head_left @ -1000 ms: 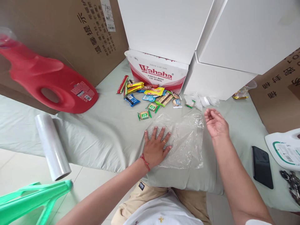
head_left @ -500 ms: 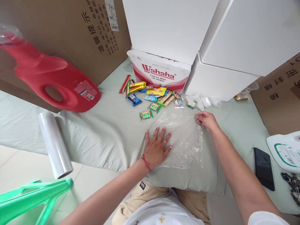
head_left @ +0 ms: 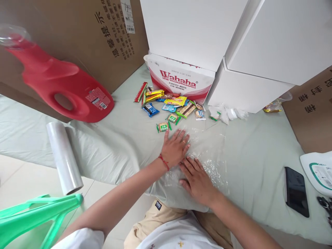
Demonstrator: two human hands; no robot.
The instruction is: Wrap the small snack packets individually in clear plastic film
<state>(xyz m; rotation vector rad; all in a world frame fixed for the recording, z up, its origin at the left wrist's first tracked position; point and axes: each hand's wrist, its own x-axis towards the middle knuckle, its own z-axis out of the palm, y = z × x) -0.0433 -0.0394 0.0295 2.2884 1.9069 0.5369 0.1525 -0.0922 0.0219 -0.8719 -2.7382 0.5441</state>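
Observation:
A clear sheet of plastic film (head_left: 211, 166) lies spread on the cloth-covered surface in front of me. My left hand (head_left: 175, 148) rests flat on its left part, fingers stretched out. Close beside it, my right hand (head_left: 198, 180) also lies flat on the film, fingers extended and holding nothing. Just beyond my left fingertips is a green-wrapped biscuit pack (head_left: 163, 127), with another green biscuit pack (head_left: 173, 118) behind it. Farther back sits a pile of wrapped snacks, among them a yellow packet (head_left: 175, 101) and a blue packet (head_left: 150, 109).
A roll of film (head_left: 64, 159) and a red jug (head_left: 67, 86) stand at left, near a green plastic stool (head_left: 38, 214). The Wahaha carton (head_left: 181, 81) is behind the snacks. Small clear bundles (head_left: 230, 113) lie right of them. A black phone (head_left: 297, 192) is at right.
My right hand has let go of the film's right edge and moved left and nearer, flat beside my left hand. My left hand has slid slightly forward.

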